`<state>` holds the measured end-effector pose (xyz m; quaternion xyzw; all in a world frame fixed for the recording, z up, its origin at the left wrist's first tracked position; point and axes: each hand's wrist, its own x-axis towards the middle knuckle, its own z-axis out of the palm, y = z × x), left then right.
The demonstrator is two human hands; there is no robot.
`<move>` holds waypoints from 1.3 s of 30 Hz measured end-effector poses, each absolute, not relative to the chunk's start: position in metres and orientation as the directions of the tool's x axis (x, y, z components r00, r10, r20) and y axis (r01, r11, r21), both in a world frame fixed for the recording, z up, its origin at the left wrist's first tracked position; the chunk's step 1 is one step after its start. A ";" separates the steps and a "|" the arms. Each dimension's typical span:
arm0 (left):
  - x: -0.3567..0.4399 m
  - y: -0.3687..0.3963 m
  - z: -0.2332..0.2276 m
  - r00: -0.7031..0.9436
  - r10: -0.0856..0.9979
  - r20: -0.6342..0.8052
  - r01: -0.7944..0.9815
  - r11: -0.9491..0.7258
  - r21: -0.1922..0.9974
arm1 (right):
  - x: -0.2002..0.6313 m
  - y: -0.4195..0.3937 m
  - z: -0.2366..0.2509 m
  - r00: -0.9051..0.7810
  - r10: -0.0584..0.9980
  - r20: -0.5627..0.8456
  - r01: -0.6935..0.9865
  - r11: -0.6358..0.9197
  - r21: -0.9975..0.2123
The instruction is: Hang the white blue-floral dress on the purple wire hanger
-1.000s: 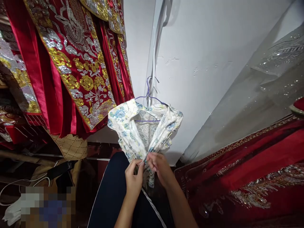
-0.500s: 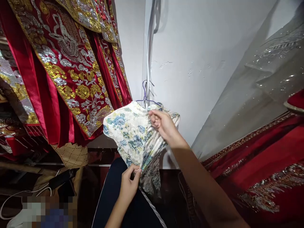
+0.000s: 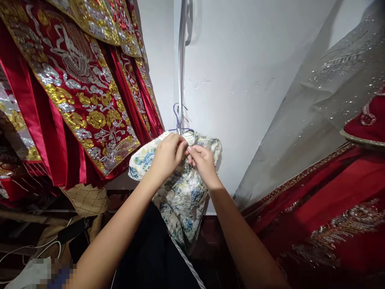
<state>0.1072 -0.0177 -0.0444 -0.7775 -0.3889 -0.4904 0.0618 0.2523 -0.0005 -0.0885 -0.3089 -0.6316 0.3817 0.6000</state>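
Note:
A floral shirt in cream with blue and green flowers hangs on a purple hanger against the wall. Just below the neckline, my left hand pinches the shirt's front, its fingertips partly turned away from view. Close beside it, my right hand is closed in a pinch on the front edge, thumb against forefinger. The two sets of fingertips almost meet. Whatever small fastening may lie between them is too small to make out.
Red embroidered garments with gold and silver sequins hang at the left. A sheer sparkly fabric and a red beaded garment fill the right. Dark cloth lies below the shirt. A white cable runs at lower left.
My left hand has moved up from the shirt's lower front to the neckline, beside my right hand. The shirt's front panels now hang down closer together. The view has shifted slightly.

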 end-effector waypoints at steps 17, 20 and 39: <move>-0.038 -0.013 -0.167 -0.591 0.631 0.503 0.283 -0.421 0.862 | 0.252 -0.008 -0.150 -0.186 0.935 0.303 -0.100 0.288 -0.952; -0.021 -0.027 -0.223 -0.396 0.806 0.439 0.374 -0.295 0.879 | 0.253 -0.019 -0.156 -0.267 0.928 0.260 -0.075 0.249 -0.965; 0.080 -0.082 -0.109 0.406 0.781 0.475 0.320 -0.609 0.726 | 0.266 -0.054 -0.128 -0.768 0.639 -0.028 -0.203 -0.285 -0.937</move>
